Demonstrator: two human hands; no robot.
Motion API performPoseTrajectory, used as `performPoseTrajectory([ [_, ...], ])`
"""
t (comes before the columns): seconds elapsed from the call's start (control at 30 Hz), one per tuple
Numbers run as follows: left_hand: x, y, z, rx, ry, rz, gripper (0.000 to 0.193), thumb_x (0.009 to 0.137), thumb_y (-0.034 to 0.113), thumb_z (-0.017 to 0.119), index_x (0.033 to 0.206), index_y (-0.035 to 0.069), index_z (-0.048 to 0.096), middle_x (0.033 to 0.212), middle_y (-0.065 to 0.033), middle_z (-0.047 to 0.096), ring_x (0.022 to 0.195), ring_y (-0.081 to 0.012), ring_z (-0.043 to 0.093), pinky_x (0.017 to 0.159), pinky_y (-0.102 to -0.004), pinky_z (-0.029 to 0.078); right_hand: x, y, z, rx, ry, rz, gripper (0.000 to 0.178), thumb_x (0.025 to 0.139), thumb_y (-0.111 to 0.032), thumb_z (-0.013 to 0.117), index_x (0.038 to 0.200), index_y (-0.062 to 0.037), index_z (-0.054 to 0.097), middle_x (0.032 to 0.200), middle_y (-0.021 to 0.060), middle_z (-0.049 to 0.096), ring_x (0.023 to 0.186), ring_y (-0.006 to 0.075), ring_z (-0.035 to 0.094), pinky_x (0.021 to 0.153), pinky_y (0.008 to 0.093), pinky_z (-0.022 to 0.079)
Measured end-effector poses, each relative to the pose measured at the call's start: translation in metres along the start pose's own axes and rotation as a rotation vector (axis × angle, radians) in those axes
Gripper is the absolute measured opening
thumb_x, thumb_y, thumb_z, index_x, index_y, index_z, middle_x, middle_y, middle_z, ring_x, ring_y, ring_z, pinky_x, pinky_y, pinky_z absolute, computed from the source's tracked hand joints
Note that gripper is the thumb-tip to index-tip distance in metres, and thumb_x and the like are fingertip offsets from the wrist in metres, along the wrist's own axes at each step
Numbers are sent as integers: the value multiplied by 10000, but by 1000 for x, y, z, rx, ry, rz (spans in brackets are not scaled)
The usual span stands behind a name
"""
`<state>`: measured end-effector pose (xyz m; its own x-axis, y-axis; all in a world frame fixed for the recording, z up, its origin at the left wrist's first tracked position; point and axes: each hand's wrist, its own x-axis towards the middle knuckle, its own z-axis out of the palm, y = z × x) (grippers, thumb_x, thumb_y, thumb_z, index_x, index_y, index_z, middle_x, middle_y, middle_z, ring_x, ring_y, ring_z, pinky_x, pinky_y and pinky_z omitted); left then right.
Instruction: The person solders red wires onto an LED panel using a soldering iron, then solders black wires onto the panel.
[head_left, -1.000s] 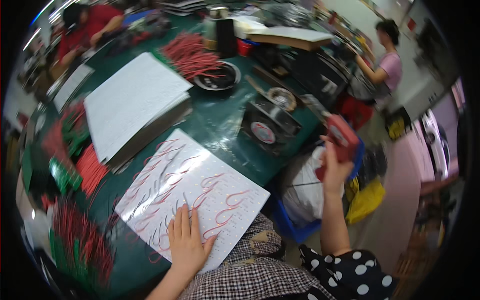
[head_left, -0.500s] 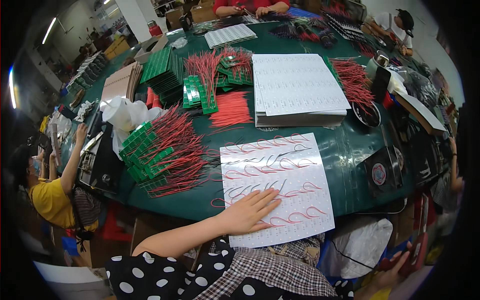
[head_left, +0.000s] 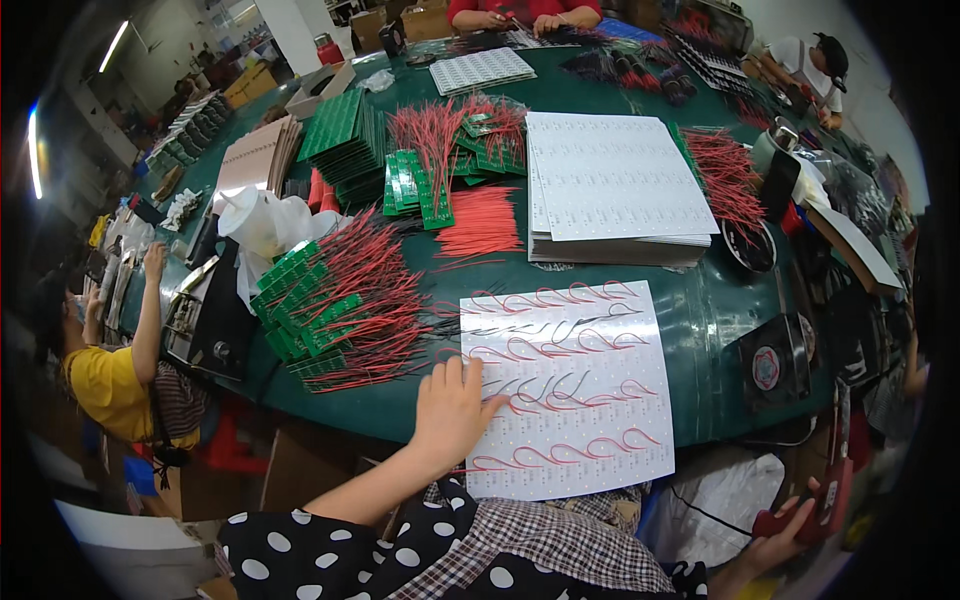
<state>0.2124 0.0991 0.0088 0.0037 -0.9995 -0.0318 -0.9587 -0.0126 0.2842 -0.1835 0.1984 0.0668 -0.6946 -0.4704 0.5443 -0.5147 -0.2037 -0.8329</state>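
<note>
A white sheet of boards lies at the table's front edge, with rows of looped red wires and short dark wires across it. My left hand is at the sheet's left edge, fingers side by side and slightly bent, thumb apart and over the sheet. Nothing shows in its grip. Low at the right, beside the table edge, my right hand is closed round a red gun-shaped tool; its exact kind is unclear. Left of the sheet lie green circuit boards with red wires.
A tall stack of white board sheets stands behind, beside a pile of cut red wires and stacked green boards. A black box sits at the right. Co-workers sit left, across and far right.
My left hand has drawn back from lying flat on the sheet's middle to its left edge, fingers now bent. My right hand still holds the red tool. The view has shifted slightly.
</note>
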Motion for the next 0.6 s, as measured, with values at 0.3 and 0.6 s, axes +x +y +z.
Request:
performPoseTrajectory([
  [0.3,-25,11,27,-283,152,385,459,751,186,630,1173,65,495,1251,-172,410,1184,-378,343,923,-466,332,-4,5,1,53,-17,10,330,872,-82,481,1172,34,403,1063,125,543,602,87,434,503,193,340],
  [0.6,72,-41,-13,152,185,304,514,677,60,597,1159,-23,437,931,-142,542,939,-291,507,818,-391,381,-7,7,3,53,22,48,336,872,-82,482,1176,34,398,1060,126,543,599,88,432,504,193,340],
])
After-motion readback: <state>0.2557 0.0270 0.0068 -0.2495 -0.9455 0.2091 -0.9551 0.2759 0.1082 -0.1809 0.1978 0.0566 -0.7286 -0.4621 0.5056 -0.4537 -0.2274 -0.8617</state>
